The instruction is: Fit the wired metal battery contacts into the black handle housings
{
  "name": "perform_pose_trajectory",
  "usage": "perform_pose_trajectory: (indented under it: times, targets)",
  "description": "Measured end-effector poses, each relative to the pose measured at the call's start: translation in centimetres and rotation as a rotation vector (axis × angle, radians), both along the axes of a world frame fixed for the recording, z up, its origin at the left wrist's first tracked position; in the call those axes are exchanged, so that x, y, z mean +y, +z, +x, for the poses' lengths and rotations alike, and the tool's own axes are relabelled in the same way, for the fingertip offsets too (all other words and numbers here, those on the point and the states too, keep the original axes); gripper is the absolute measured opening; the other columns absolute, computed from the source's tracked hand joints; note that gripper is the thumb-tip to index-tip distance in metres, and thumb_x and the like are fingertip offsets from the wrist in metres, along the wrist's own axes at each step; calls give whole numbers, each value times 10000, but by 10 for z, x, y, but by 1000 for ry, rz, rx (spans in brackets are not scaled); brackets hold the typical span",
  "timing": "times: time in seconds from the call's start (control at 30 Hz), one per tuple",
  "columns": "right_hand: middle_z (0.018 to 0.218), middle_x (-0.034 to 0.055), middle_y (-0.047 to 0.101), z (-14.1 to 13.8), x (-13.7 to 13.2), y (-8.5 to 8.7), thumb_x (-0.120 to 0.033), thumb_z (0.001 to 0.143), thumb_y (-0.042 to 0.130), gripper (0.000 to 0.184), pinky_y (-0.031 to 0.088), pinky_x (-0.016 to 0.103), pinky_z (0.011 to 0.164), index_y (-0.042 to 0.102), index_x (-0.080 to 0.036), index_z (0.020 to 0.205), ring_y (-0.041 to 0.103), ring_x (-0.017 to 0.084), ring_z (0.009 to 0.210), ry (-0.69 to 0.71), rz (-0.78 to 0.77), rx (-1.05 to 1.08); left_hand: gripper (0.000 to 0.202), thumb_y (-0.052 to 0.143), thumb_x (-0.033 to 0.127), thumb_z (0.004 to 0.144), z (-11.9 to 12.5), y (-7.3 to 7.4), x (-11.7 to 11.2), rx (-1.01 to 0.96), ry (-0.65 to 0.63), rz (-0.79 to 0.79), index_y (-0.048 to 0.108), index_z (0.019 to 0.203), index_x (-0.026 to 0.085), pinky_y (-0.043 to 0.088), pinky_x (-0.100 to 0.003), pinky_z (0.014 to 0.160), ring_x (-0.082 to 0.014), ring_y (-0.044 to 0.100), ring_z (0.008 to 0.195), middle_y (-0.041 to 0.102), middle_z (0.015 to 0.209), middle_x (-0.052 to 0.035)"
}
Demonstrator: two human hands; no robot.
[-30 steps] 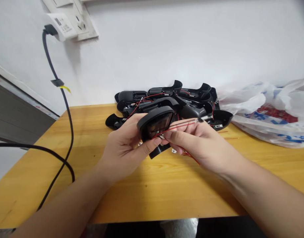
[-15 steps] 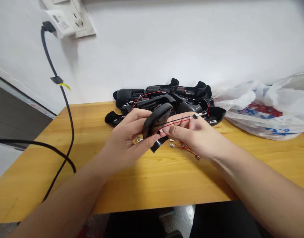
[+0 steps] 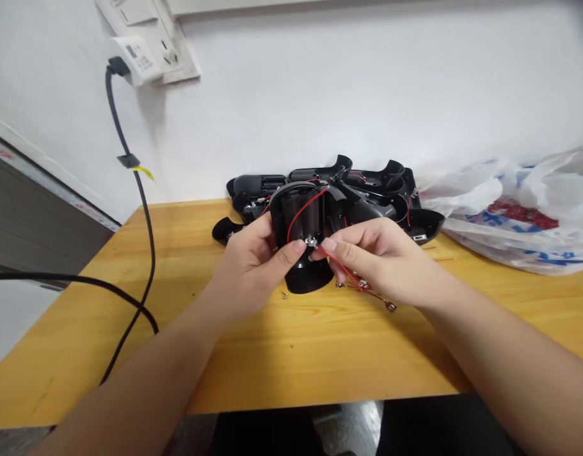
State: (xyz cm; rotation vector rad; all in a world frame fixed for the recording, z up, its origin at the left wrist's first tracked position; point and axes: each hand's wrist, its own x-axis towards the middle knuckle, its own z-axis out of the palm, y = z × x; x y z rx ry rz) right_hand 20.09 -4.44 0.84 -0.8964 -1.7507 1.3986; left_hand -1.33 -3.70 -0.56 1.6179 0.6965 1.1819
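Just beyond the grip, a heap of black plastic housings (image 3: 367,190) lay against the wall, a white plastic bag (image 3: 510,215) past it to the right. In the grip, the left hand (image 3: 246,272) closed around an upright black housing (image 3: 301,218), its thumb beside a small metal terminal (image 3: 311,242); the right hand (image 3: 379,259) pinched a red wire (image 3: 341,272) near that terminal. Below the grip, loose wired terminals (image 3: 367,286) lay on the wooden tabletop (image 3: 296,361). Left of the grip, a black power cable (image 3: 146,253) ran down from a wall socket (image 3: 165,47).
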Motion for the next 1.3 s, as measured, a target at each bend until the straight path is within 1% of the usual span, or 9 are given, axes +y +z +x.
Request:
perform_pose_trajectory:
  times: [0.2, 0.33, 0.47, 0.57, 0.67, 0.83, 1.03, 1.17, 1.3]
  targets:
    - [553, -2, 576, -5, -4, 3, -319, 1014, 591, 420, 253, 228, 416, 652, -124, 647, 351, 38, 413, -14, -23, 49, 111, 696, 254, 937, 4, 5, -5, 13, -33, -6, 706, 1038, 208, 599, -335, 936, -139, 695, 857, 720, 879, 4]
    - [509, -17, 529, -6, -6, 5, -306, 1011, 599, 348, 262, 242, 416, 707, -137, 726, 356, 57, 401, -39, -25, 101, 100, 709, 264, 928, 6, 5, -4, 4, -46, -36, 712, 1011, 209, 595, -314, 910, -154, 692, 910, 710, 865, -2]
    - [529, -29, 504, -7, -8, 3, -321, 991, 650, 286, 271, 244, 425, 699, -158, 761, 354, 63, 423, -159, 37, 187, 183, 729, 310, 915, 4, 4, -3, -3, -50, -118, 716, 1070, 214, 589, -288, 837, -165, 685, 925, 722, 926, -15]
    - [641, -14, 556, -9, -8, 2, -337, 936, 737, 214, 344, 245, 485, 657, -172, 827, 438, 84, 521, -283, 86, 248, 283, 735, 364, 907, 1, 5, -3, 16, -49, -167, 712, 1151, 222, 578, -293, 816, -187, 683, 958, 731, 1029, -31]
    - [745, 2, 582, -13, -5, -2, -385, 880, 801, 269, 391, 253, 551, 637, -175, 915, 488, 110, 632, -242, 61, 215, 350, 703, 394, 930, -1, 7, -4, 37, -58, -214, 690, 1240, 232, 561, -303, 862, -214, 670, 1057, 723, 1133, -48]
    - [726, -25, 494, -18, 1, -14, -443, 851, 823, 364, 344, 247, 554, 584, -169, 833, 422, 100, 644, -165, -13, 197, 411, 604, 449, 986, -1, 6, -8, 86, -78, -378, 615, 1352, 262, 540, -309, 846, -222, 651, 1070, 702, 1193, -48]
    - [702, -37, 436, -17, 1, -16, -425, 842, 835, 390, 299, 246, 543, 544, -172, 785, 363, 98, 636, -147, -11, 187, 402, 558, 460, 1005, -1, 4, -8, 226, -33, -200, 597, 1326, 222, 469, -388, 1064, -241, 555, 1213, 642, 1251, -60]
    - [699, -37, 420, -14, -2, -12, -428, 853, 825, 420, 301, 248, 547, 503, -178, 754, 356, 99, 635, -116, 26, 167, 401, 541, 460, 1006, -3, 4, -8, 304, -37, -72, 574, 1320, 213, 482, -410, 1050, -243, 550, 1182, 618, 1245, -78]
    - [709, -23, 428, -12, -3, -11, -461, 886, 785, 406, 318, 260, 560, 516, -182, 766, 367, 115, 652, -98, 73, 112, 395, 528, 446, 1015, -6, 1, -7, 294, -65, -30, 544, 1343, 227, 473, -419, 1072, -245, 537, 1208, 599, 1290, -87]
